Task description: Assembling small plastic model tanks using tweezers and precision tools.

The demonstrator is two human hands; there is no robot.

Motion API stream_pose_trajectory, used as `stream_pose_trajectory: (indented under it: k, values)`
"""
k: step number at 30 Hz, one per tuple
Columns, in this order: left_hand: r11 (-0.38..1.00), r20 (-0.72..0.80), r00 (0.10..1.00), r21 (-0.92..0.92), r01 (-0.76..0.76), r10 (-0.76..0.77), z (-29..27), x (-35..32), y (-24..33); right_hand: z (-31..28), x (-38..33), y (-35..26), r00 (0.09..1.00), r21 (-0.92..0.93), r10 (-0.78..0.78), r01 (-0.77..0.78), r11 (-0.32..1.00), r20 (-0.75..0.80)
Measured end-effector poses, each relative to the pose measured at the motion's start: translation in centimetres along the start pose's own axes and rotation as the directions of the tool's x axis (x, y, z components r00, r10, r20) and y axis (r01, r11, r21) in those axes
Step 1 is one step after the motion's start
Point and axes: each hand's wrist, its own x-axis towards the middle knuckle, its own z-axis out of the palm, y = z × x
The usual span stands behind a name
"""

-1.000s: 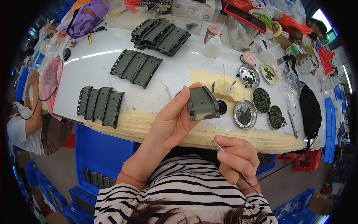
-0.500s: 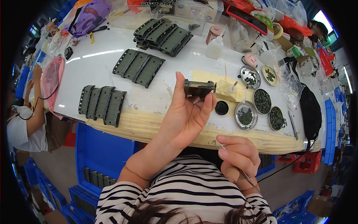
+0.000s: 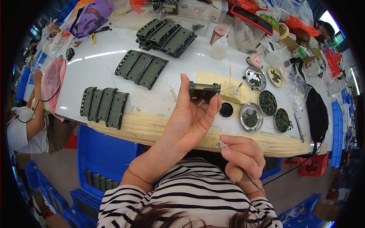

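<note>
My left hand (image 3: 186,119) is raised over the table's front edge, fingers curled up around a small dark green ribbed piece (image 3: 204,91) that I see edge-on. Lower and to the right, my right hand (image 3: 245,155) pinches metal tweezers (image 3: 251,181), whose thin tips point up and left, apart from the held piece. Whether the tips grip anything is too small to tell. Left of my left hand lie similar green ribbed panels: one near the edge (image 3: 104,106), one farther back (image 3: 141,69), and a stack (image 3: 166,37) behind them.
Round tins of small dark green bits, one with a silver rim (image 3: 261,122), stand right of a yellow wrapped block (image 3: 232,93) and a black round cap (image 3: 226,110). Behind are a white squeeze bottle (image 3: 219,50) and a red-edged phone (image 3: 251,21). A blue tray (image 3: 106,152) lies below the edge.
Almost nothing differs. My left hand with the green piece has shifted very slightly to the right, and my right hand with the tweezers has risen a little.
</note>
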Motion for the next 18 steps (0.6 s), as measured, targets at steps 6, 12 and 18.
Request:
stream_pose_trajectory:
  k: [6,12,18]
  values:
    - [1.000,-0.016,1.000,0.026,-0.005,0.006,-0.1,0.0,-0.1,0.0,0.0,0.0,1.000,0.019,0.009,-0.009,1.000,-0.007]
    - [0.991,0.039,0.995,0.103,-0.091,0.087,-0.8,-0.6,-0.3,-0.2,-0.9,1.3,0.997,0.078,0.011,-0.005,0.997,-0.078]
    - [0.696,0.248,0.907,0.583,-0.420,0.339,-1.6,-3.2,-3.3,0.2,-0.4,2.4,0.914,0.277,0.383,-0.336,0.900,-0.136]
